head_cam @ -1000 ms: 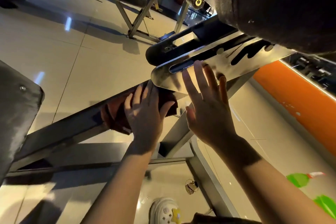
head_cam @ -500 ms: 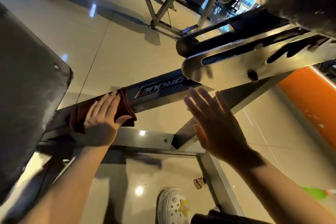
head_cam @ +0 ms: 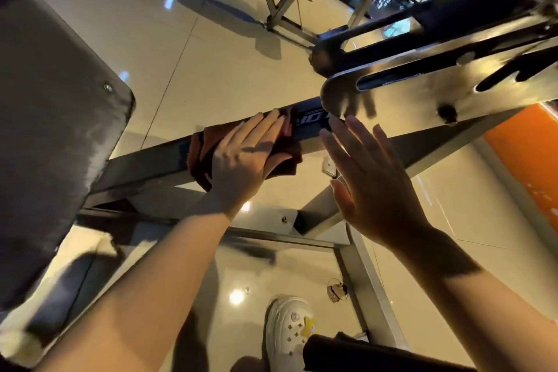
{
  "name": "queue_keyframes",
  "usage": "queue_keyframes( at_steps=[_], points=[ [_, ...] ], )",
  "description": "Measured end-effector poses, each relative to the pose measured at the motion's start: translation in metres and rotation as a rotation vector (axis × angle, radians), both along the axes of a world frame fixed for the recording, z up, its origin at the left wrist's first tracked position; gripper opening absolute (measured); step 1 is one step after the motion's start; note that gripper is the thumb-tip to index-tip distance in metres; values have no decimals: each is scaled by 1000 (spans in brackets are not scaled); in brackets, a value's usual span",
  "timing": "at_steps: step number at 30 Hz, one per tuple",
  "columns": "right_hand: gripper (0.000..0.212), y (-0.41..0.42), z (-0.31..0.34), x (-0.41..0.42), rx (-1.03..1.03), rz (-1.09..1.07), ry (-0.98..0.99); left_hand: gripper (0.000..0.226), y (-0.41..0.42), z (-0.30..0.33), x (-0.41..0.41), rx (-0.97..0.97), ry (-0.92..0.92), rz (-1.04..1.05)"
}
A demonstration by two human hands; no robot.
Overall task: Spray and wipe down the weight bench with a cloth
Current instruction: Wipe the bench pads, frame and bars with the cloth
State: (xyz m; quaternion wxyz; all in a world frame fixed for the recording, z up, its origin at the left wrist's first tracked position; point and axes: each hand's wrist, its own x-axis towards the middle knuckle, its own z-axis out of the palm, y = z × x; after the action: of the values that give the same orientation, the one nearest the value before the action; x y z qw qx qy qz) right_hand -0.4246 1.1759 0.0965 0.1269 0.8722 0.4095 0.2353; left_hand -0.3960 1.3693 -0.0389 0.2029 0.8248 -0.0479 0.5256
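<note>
A dark red-brown cloth [head_cam: 201, 151] is wrapped over the slanted grey frame beam [head_cam: 145, 160] of the weight bench. My left hand [head_cam: 246, 157] presses flat on the cloth with straight fingers, its thumb under the beam's lower edge. My right hand [head_cam: 374, 184] hovers open with spread fingers just right of the cloth, below the shiny slotted adjustment plate [head_cam: 407, 93]; it holds nothing. The bench's dark padded seat [head_cam: 51, 130] fills the left side. No spray bottle shows.
The bench's lower metal frame [head_cam: 368, 281] runs down toward my white shoe [head_cam: 287, 329]. Glossy beige floor tiles [head_cam: 211, 54] lie underneath. An orange panel [head_cam: 531, 154] is at the right, and another machine's frame [head_cam: 287, 3] stands at the back.
My left hand slid the cloth down-left along the beam, then back up-right toward the plate. My right hand came off the plate and hangs open. The camera shifted.
</note>
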Motion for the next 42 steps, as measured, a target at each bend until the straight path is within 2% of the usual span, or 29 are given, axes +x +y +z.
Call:
queue_keyframes(
  at_steps=[2,4,7,9,13,17,20,22,24,26,29,31,34,39,42],
  points=[
    [79,3,-9,0,-10,52,21,51,32,-33,-14,11,82,20],
    [78,10,-21,0,-101,113,28,53,68,-73,-33,-26,225,143],
    [62,31,-28,17,-247,199,-30,67,100,-108,-55,-148,446,257],
    [54,56,-26,38,-269,173,-69,76,100,-110,-59,-194,492,248],
    [55,88,-24,64,-228,65,-159,65,60,-74,-44,-219,347,263],
    [54,82,-32,70,-129,172,-278,60,7,-19,-13,-170,132,129],
    [54,83,-34,71,-78,204,-303,57,5,-14,-6,-123,45,109],
    [54,83,-34,72,-87,218,-338,55,21,-23,-9,-30,56,54],
    [50,83,-36,71,-71,220,-357,55,49,-47,-17,36,120,-14],
    [46,82,-38,72,-44,217,-364,56,85,-78,-34,15,240,7],
    [44,83,-39,74,-29,220,-373,57,126,-120,-61,-161,469,199],
    [44,83,-39,75,-15,231,-383,60,128,-133,-69,-272,563,255],
    [44,82,-41,74,-22,239,-401,56,100,-110,-64,-268,484,279],
    [43,83,-42,74,28,236,-378,46,14,-27,-18,-142,158,67],
    [42,85,-40,72,48,246,-371,50,11,-22,-9,-89,48,68]
  ],
)
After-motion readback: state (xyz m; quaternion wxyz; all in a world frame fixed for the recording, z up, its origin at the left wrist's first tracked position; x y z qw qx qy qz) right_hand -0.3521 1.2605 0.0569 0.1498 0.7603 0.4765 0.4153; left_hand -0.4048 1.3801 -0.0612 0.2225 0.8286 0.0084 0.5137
